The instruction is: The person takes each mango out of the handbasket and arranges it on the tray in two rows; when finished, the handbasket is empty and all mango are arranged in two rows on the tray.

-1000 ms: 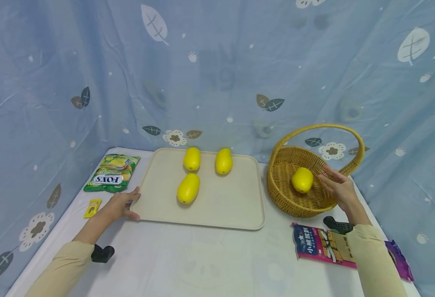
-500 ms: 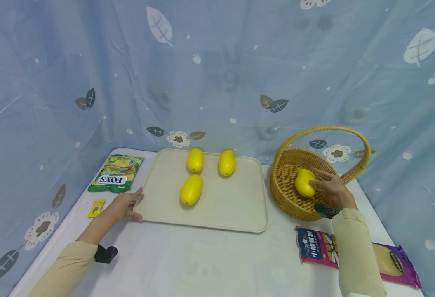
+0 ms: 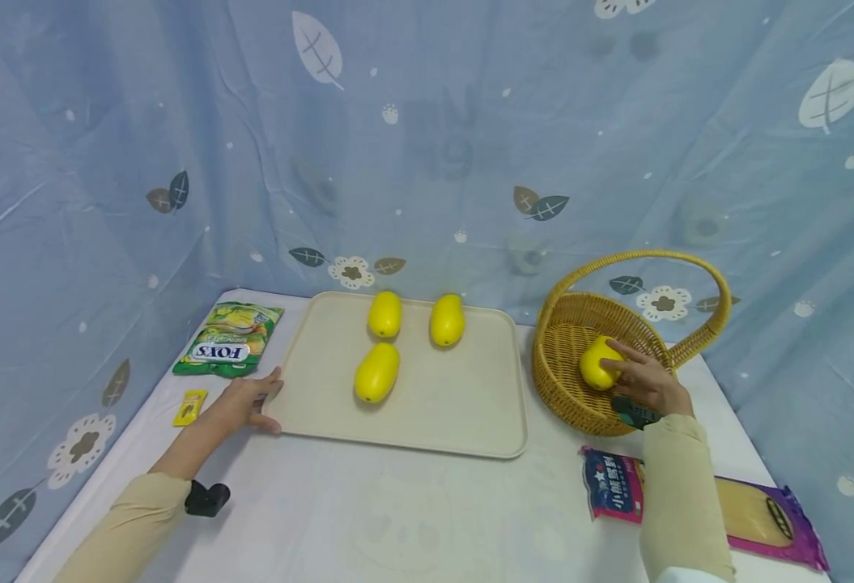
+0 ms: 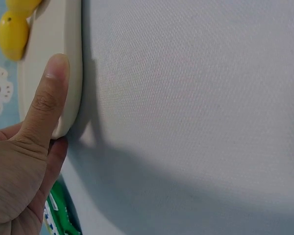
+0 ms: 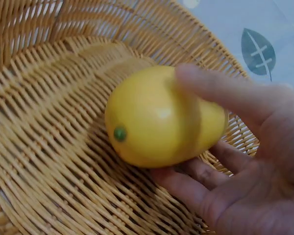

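Observation:
My left hand (image 3: 239, 405) grips the near left corner of a beige tray (image 3: 456, 405). In the left wrist view its thumb lies along the tray's rim (image 4: 74, 29), and the other fingers go down beside and partly behind the corner. Inside a wicker basket (image 3: 568, 405) at the right, my right hand (image 3: 651, 384) holds a yellow mango-like fruit (image 3: 596, 366). The right wrist view has the thumb over the top of this fruit (image 5: 147, 117) and fingers under its side; its green stem end faces away from the palm. The fruit appears low, near the woven floor.
Several similar yellow fruits, among them one nearer fruit (image 3: 377, 372), lie on the tray. A green candy bag (image 3: 230, 336) and a small yellow packet (image 3: 190, 407) are at the left. The right forearm partly covers snack packs (image 3: 616, 486). The basket's tall handle (image 3: 645, 253) arches overhead.
My right hand has moved left and down into the basket and taken hold of the fruit there. The left hand stays on the tray corner. The head view has shifted slightly.

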Available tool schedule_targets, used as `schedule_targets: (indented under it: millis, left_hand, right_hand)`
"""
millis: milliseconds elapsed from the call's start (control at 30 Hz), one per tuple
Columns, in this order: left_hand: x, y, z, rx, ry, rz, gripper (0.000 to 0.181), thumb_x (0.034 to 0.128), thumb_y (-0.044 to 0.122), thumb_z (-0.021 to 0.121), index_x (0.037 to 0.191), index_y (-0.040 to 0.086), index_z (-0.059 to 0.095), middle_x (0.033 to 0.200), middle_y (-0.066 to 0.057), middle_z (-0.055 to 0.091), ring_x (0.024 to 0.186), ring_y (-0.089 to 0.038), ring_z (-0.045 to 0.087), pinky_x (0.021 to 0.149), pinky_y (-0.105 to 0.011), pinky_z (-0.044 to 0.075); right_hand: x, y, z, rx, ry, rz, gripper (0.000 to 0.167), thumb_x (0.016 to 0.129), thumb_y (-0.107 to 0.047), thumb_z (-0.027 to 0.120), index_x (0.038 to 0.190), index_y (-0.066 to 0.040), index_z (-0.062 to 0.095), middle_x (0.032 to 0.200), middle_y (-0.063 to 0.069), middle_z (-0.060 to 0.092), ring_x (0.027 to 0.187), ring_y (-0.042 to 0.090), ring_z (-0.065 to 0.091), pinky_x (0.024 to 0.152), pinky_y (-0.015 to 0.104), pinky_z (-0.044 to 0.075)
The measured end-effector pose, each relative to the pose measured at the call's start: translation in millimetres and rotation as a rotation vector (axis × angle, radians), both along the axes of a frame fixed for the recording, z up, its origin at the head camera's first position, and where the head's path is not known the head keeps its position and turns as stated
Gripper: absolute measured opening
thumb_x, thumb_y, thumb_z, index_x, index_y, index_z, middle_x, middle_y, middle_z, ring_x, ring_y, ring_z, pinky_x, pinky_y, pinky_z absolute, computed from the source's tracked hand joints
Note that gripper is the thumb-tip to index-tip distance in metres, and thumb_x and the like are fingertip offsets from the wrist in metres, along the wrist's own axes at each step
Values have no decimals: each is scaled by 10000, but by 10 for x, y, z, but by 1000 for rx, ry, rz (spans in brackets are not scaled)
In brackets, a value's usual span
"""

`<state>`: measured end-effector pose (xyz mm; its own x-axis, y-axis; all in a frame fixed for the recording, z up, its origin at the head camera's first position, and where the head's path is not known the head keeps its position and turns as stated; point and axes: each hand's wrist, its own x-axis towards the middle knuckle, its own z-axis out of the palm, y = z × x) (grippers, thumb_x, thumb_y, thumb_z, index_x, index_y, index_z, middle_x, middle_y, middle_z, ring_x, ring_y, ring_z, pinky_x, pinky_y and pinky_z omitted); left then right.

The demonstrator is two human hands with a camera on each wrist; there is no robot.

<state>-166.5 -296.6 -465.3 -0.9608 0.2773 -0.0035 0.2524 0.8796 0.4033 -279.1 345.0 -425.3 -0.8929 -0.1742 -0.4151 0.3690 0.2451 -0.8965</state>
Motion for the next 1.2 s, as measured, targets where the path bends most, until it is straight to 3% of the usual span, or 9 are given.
schedule_targets:
  millis: [167, 300, 433, 533, 767, 967, 1200]
  left_hand:
    - [-6, -6, -5, 8, -11, 5, 861, 567, 226, 853, 1264, -146, 510, 1407, -314, 361, 1241, -473, 430, 985, -537, 421]
    - [-14, -7, -9, 12, -16, 5, 862, 575, 225, 848, 1273, -143, 501, 1414, -309, 350, 1243, -469, 428, 984, -530, 425]
    - [-15, -8, -10, 22, -15, 2, 860, 578, 219, 848, 1274, -143, 498, 1413, -307, 350, 1239, -467, 434, 982, -528, 429]
    - [-10, -8, -10, 24, -13, 3, 862, 575, 226, 847, 1272, -143, 500, 1409, -310, 355, 1235, -475, 435, 980, -538, 426]
    - [-12, 12, 5, -5, -31, 31, 863, 577, 237, 847, 1284, -122, 508, 1426, -292, 354, 1245, -476, 429, 994, -535, 418]
    - [-10, 18, 16, 0, -46, 39, 877, 571, 243, 849, 1289, -122, 502, 1430, -293, 345, 1245, -484, 422, 990, -539, 419]
    - [-15, 17, 5, 0, -45, 37, 872, 573, 238, 851, 1289, -120, 504, 1431, -290, 347, 1254, -481, 414, 997, -538, 413]
  right_hand:
    - [48, 7, -12, -53, 20, -28, 764, 953, -161, 607, 1535, -170, 113, 1546, 226, 91, 889, 68, 557, 862, 271, 546]
    - [65, 48, -27, -159, 1, -61, 768, 945, -128, 608, 1532, -184, 115, 1358, 124, 350, 865, 79, 593, 843, 261, 558]
    - [63, 84, -42, -219, 9, -33, 734, 956, -104, 580, 1528, -187, 128, 1133, -54, 478, 861, 93, 614, 832, 263, 563]
    - [55, 94, -43, -213, 17, -1, 713, 959, -115, 577, 1526, -195, 151, 1119, -69, 498, 854, 101, 620, 834, 269, 564]
    - [62, 74, 8, -94, 15, 68, 707, 955, -187, 605, 1536, -201, 203, 1201, -43, 461, 857, 109, 587, 838, 259, 554]
    - [72, 13, 11, -174, -25, 57, 646, 963, -125, 580, 1520, -232, 269, 1095, -81, 588, 827, 100, 607, 814, 240, 559]
    - [96, -27, -29, -190, -5, 12, 611, 937, -109, 617, 1463, -313, 383, 1085, -117, 574, 849, 83, 642, 837, 255, 560]
